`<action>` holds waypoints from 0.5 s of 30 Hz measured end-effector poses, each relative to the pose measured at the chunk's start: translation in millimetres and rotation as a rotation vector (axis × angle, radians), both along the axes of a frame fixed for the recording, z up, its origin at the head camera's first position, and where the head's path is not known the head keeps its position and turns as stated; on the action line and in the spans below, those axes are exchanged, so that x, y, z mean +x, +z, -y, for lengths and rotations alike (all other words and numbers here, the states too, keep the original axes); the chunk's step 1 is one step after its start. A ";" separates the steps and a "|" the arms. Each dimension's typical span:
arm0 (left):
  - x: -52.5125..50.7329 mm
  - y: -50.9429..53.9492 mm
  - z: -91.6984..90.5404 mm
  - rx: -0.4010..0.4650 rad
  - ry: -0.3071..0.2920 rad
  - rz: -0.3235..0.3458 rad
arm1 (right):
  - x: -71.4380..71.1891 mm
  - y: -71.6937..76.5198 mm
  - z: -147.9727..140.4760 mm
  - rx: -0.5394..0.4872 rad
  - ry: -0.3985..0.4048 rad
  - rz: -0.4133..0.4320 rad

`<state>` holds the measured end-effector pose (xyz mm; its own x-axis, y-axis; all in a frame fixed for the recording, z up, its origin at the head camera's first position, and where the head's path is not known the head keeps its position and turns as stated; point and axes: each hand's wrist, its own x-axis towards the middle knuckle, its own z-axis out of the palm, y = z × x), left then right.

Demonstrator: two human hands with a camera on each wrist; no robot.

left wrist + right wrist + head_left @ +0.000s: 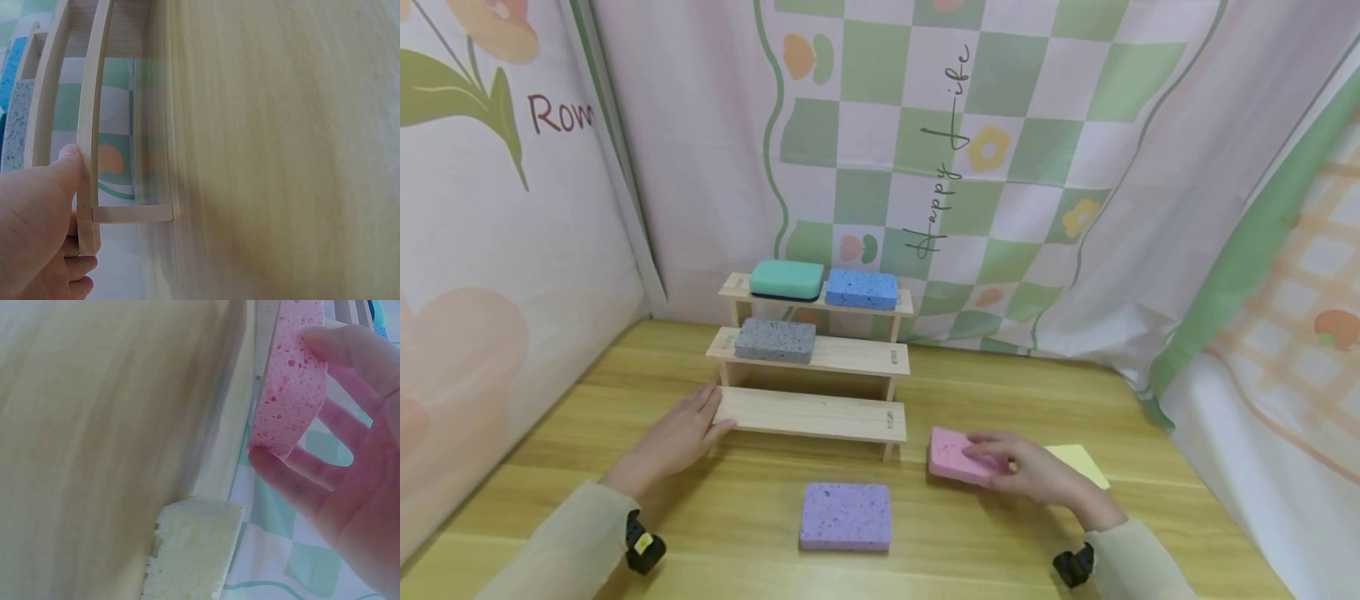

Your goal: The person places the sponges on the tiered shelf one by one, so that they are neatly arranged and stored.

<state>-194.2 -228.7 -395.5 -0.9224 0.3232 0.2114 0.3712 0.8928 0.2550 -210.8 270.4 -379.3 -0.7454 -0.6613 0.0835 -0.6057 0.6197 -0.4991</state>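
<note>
My right hand grips a pink sponge to the right of a three-tier wooden shelf. In the right wrist view, thumb and fingers hold the pink sponge by its edges. My left hand holds the left end of the bottom tier; the left wrist view has the thumb against the board and the other fingers around its end. A grey speckled sponge lies on the middle tier. On the top tier sit a teal sponge and a blue sponge.
A purple sponge lies on the wooden table in front of the shelf. Partly behind my right hand is a pale yellow sponge. Printed cloth hangs behind the shelf and along both sides.
</note>
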 end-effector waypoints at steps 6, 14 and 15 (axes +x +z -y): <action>-0.9 -1.1 0.8 -0.001 0.001 -0.001 | -0.8 7.6 1.3 0.001 0.004 -0.030; 0.1 0.7 -0.4 -0.006 0.002 -0.003 | -2.5 20.9 4.4 -0.024 0.016 -0.075; 0.2 0.8 -0.5 -0.005 0.002 -0.002 | -3.0 22.5 4.9 -0.020 0.020 -0.086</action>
<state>-194.0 -228.3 -394.7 -0.9227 0.3222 0.2117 0.3698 0.8949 0.2498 -213.8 265.5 -356.8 -0.7216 -0.6734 0.1606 -0.6591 0.5973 -0.4569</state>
